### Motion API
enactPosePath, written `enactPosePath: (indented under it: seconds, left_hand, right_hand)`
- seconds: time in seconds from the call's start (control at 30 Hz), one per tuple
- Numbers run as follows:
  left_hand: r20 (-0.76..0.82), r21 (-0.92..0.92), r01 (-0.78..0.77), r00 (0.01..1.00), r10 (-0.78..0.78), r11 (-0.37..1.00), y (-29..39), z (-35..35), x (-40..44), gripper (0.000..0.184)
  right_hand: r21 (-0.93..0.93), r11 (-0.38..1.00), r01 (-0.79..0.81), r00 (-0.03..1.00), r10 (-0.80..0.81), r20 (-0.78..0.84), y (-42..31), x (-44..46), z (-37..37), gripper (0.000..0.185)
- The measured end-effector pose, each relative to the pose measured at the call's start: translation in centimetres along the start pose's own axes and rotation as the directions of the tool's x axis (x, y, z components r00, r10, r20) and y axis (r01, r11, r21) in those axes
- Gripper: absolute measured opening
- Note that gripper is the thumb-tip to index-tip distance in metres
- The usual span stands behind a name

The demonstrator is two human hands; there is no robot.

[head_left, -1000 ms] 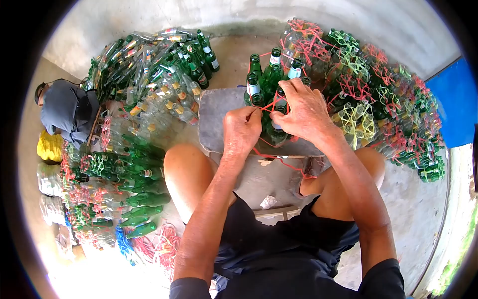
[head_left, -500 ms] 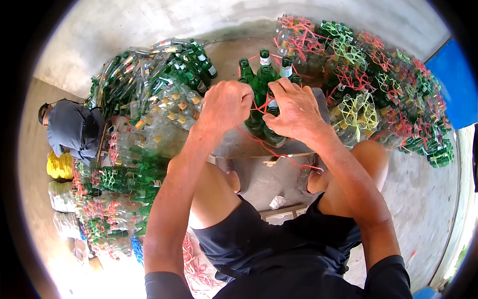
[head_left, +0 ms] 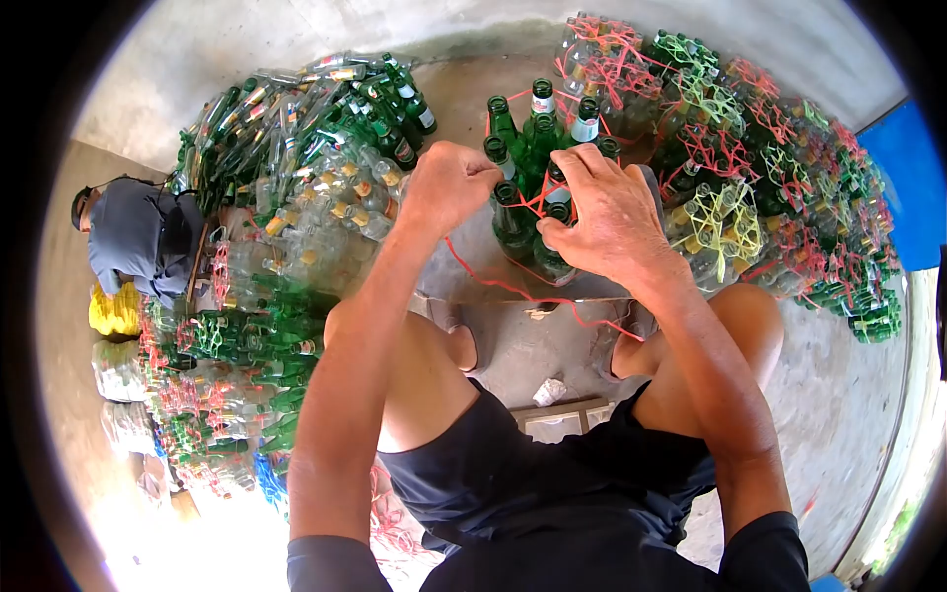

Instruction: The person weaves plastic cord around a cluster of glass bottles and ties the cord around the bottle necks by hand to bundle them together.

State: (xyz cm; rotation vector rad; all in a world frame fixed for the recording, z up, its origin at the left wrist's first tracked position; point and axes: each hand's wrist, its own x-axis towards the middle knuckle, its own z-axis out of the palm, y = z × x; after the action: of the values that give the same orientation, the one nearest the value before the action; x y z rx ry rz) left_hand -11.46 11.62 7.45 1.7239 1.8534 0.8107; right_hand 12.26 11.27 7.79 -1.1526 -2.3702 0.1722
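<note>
Red Cord Rings Nine Green Bottles at a Small Table

A person in dark clothes works with two bare hands at the upper centre of the frame, where at least nine green bottles [head_left: 515, 225] stand upright in a tight cluster on one grey table [head_left: 441, 278]. At least three of them carry whitish labels, one with a red mark; the lettering is too small to read, and no brand can be made out.

The left hand [head_left: 449, 192], just left of the cluster, is closed, fingertips drawn to the thumb in a pinch on the red cord [head_left: 508, 284]. The right hand [head_left: 612, 217] arches over the near right necks, thumb and fingers apart; whether it grips cord or glass cannot be told. Strands run between the outer necks, and one loose length trails below the table's near edge.

At upper right stand bottle bundles [head_left: 715, 153] netted in red and yellow-green cord, too crowded to count, beside one blue panel [head_left: 900, 187]. At upper left, a heap of loose bottles [head_left: 281, 123] shows white, red and yellow labels, none legible. One other person [head_left: 143, 232] in a dark top bends at far left, above one yellow bundle [head_left: 115, 310]. One white scrap [head_left: 549, 392] lies on the floor at lower centre.
</note>
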Motion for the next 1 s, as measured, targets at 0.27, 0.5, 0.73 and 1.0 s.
enactPosePath:
  seconds: [0.27,0.5,0.73,1.0]
  left_hand:
    - [-0.294,-0.321,0.049,0.944,-0.149,0.946,-0.6,3.2,-3.8,0.016]
    - [-0.136,-0.673,0.200,0.913,-0.385,0.712,-1.6,3.9,-4.4,0.015]
    - [0.010,-0.675,0.327,0.900,-0.435,0.662,-3.0,3.5,-3.8,0.014]
    - [0.007,-0.703,0.304,0.907,-0.421,0.643,-3.6,4.4,-3.4,0.016]
  right_hand:
    - [0.026,0.999,0.039,0.998,-0.040,0.038,0.3,0.2,-0.5,0.063]
    - [0.014,0.994,0.104,0.981,-0.105,0.165,1.1,2.0,-1.9,0.060]
    - [0.266,0.947,0.177,0.930,-0.250,0.270,2.6,6.3,0.4,0.024]
    - [0.420,0.907,-0.034,0.785,-0.236,0.573,1.5,9.7,2.3,0.026]
